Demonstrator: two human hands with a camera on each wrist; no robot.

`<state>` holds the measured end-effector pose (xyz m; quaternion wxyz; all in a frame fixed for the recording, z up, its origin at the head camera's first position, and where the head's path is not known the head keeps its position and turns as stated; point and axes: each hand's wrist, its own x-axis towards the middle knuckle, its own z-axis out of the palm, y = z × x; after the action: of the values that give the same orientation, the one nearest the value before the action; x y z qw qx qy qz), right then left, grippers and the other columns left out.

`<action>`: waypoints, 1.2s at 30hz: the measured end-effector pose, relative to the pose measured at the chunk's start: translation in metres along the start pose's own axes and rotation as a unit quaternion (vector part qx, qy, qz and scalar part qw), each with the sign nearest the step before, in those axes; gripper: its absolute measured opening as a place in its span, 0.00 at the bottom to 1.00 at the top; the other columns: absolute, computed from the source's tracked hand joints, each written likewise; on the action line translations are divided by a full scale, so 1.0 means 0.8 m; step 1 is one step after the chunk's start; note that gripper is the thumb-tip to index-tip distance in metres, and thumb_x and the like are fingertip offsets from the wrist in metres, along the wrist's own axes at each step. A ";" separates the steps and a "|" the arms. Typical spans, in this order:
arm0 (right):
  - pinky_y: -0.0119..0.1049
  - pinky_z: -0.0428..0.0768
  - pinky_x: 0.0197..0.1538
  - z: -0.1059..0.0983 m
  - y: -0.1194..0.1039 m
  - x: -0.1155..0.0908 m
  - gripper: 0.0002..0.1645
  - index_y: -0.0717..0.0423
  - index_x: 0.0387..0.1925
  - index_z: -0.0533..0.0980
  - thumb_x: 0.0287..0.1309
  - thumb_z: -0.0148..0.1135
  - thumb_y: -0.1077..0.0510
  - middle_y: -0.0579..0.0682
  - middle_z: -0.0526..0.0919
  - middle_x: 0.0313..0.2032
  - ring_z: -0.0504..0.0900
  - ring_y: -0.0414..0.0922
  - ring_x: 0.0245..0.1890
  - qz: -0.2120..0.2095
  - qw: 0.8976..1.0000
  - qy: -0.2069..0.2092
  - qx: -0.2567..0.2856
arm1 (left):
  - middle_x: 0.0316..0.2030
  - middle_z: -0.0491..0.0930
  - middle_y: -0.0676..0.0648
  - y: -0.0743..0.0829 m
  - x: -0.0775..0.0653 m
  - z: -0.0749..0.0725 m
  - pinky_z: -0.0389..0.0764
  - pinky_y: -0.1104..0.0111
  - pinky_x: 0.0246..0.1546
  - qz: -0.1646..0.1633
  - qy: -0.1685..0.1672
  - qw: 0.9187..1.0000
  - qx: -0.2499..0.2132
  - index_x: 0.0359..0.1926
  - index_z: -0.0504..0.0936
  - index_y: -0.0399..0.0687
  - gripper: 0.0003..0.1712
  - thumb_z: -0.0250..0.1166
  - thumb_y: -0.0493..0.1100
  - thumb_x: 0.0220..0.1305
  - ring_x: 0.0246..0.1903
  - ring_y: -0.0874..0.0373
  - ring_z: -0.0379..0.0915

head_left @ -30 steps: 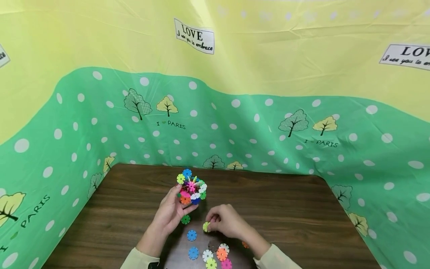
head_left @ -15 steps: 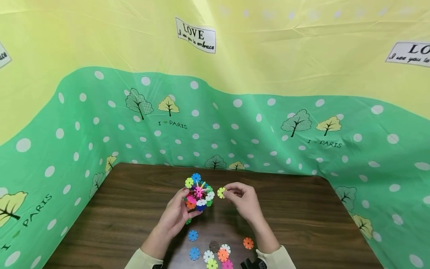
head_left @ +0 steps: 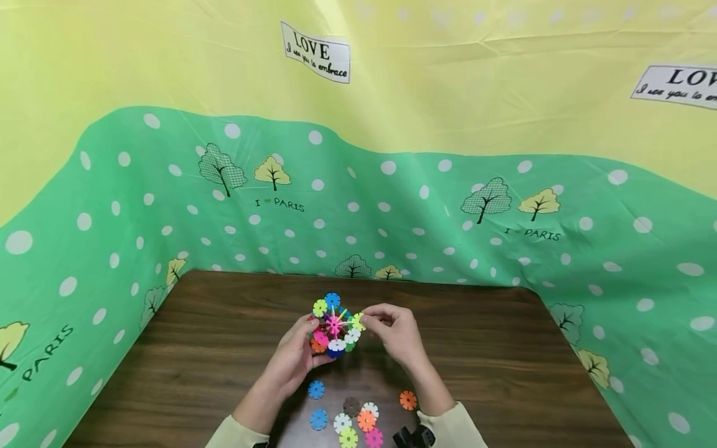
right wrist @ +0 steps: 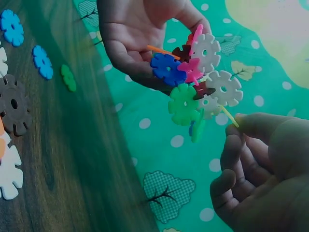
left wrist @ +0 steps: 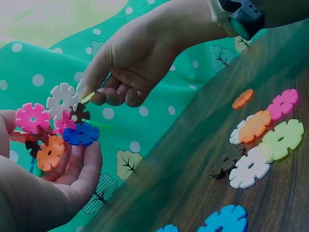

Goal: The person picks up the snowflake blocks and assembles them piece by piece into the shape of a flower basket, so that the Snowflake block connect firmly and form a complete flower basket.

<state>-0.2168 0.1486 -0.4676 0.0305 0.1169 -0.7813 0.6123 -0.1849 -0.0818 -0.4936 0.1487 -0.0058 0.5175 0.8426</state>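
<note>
1. I'm facing a yellow and green dotted cloth (head_left: 411,205) draped behind a dark wood-grain table (head_left: 482,354).

2. Over the table, in the head view, the left hand (head_left: 292,351) grips a many-coloured cluster of slotted discs (head_left: 333,325), fingers and thumb around its near left side. The right hand (head_left: 396,335) pinches a yellow disc (head_left: 358,321) at the cluster's right side. Loose on the wood below lie two blue discs (head_left: 317,404), a huddle of brown, white, orange, yellow-green and pink discs (head_left: 366,421), and an orange disc (head_left: 407,400) off to the right.

3. From the left wrist, the cluster sits among the left hand's curled fingers, a dark blue disc (left wrist: 81,135) jutting out near the fingertips. The right hand comes in from above, thumb and forefinger clamped on the yellow piece beside a pale disc (left wrist: 61,100). A dark device (left wrist: 245,19) is strapped to that wrist.

4. From the right wrist, the yellow disc shows nearly edge-on, its far end against the cluster's white discs. I can't tell whether any slot has caught. A small green disc (right wrist: 68,78) lies near the table's edge.

5. I'd judge the step in hand to be joining this disc to the cluster; the next move calls for lining up slots and pushing in squarely, while the left hand keeps everything steady.
</note>
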 end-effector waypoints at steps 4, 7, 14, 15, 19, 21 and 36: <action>0.37 0.83 0.29 -0.001 0.001 0.001 0.03 0.56 0.35 0.88 0.59 0.74 0.61 0.52 0.88 0.28 0.82 0.42 0.24 0.002 1.000 0.005 0.004 | 0.54 0.79 0.45 -0.001 0.000 0.001 0.83 0.54 0.48 0.001 0.001 1.000 0.020 0.67 0.60 0.45 0.27 0.54 0.53 0.78 0.49 0.53 0.80; 0.34 0.82 0.28 -0.002 0.000 0.001 0.03 0.57 0.34 0.88 0.58 0.75 0.61 0.52 0.88 0.28 0.82 0.43 0.22 0.006 1.000 0.011 0.009 | 0.54 0.79 0.45 -0.001 0.000 0.001 0.83 0.54 0.48 0.004 -0.003 0.999 0.033 0.67 0.59 0.44 0.27 0.54 0.52 0.78 0.49 0.52 0.81; 0.35 0.81 0.27 -0.003 -0.003 0.000 0.03 0.55 0.31 0.88 0.57 0.75 0.60 0.56 0.87 0.26 0.82 0.53 0.22 0.014 1.000 0.012 0.009 | 0.55 0.80 0.43 0.001 -0.001 0.003 0.83 0.53 0.49 0.003 -0.010 0.998 0.054 0.69 0.59 0.44 0.28 0.54 0.51 0.78 0.49 0.52 0.81; 0.35 0.81 0.27 -0.003 -0.003 0.000 0.03 0.55 0.31 0.88 0.57 0.75 0.60 0.56 0.86 0.25 0.82 0.56 0.22 0.015 1.000 0.009 0.008 | 0.55 0.80 0.43 0.001 -0.001 0.003 0.82 0.53 0.49 0.003 -0.013 0.998 0.060 0.70 0.58 0.44 0.29 0.54 0.51 0.78 0.49 0.52 0.81; 0.34 0.80 0.27 -0.002 0.000 -0.001 0.03 0.54 0.31 0.87 0.58 0.75 0.60 0.60 0.86 0.25 0.81 0.60 0.23 0.017 1.000 0.000 0.000 | 0.55 0.81 0.42 0.001 -0.001 0.003 0.83 0.54 0.51 0.001 -0.034 0.996 0.083 0.73 0.58 0.42 0.32 0.55 0.52 0.78 0.50 0.53 0.81; 0.33 0.80 0.26 -0.001 0.002 -0.001 0.03 0.54 0.31 0.87 0.59 0.75 0.59 0.60 0.86 0.25 0.82 0.56 0.22 0.015 1.000 -0.002 -0.009 | 0.55 0.82 0.43 0.001 -0.001 0.002 0.83 0.53 0.52 -0.003 -0.044 0.995 0.091 0.74 0.59 0.42 0.33 0.55 0.53 0.78 0.51 0.53 0.81; 0.35 0.84 0.32 0.008 0.002 -0.003 0.10 0.64 0.38 0.86 0.59 0.74 0.60 0.60 0.89 0.33 0.86 0.53 0.27 0.058 0.996 -0.006 0.068 | 0.55 0.81 0.46 0.001 0.002 -0.004 0.84 0.54 0.49 -0.013 0.020 0.999 0.043 0.72 0.57 0.39 0.38 0.59 0.57 0.76 0.50 0.55 0.80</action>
<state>-0.2140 0.1435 -0.4711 -0.0178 0.0767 -0.7434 0.6642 -0.1871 -0.0846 -0.4948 0.1498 -0.0228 0.5558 0.8174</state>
